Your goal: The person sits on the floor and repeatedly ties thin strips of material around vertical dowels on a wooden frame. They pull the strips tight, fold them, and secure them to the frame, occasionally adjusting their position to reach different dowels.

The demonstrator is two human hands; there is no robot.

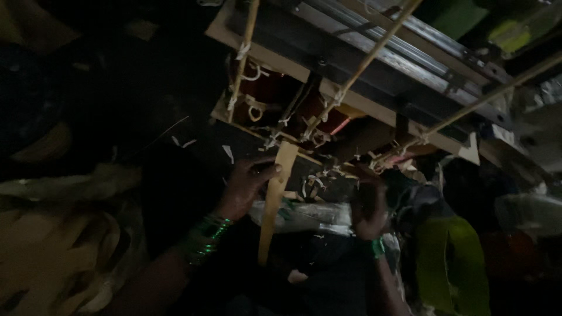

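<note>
Pinching a pale strip (pixel 274 196), the left hand (pixel 246 187); right hand's (pixel 367 205) grip lost in darkness.

Dim room, dark floor (pixel 117 88), scattered scraps (pixel 228 153)

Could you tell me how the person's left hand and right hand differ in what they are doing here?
The left hand is lit and grips a pale wooden strip that hangs down; the right hand is in shadow, raised to the wooden frame, and what it holds cannot be told. The left wrist carries a thick stack of green bangles; the right wrist shows only a few. Both reach up under the frame.
</note>
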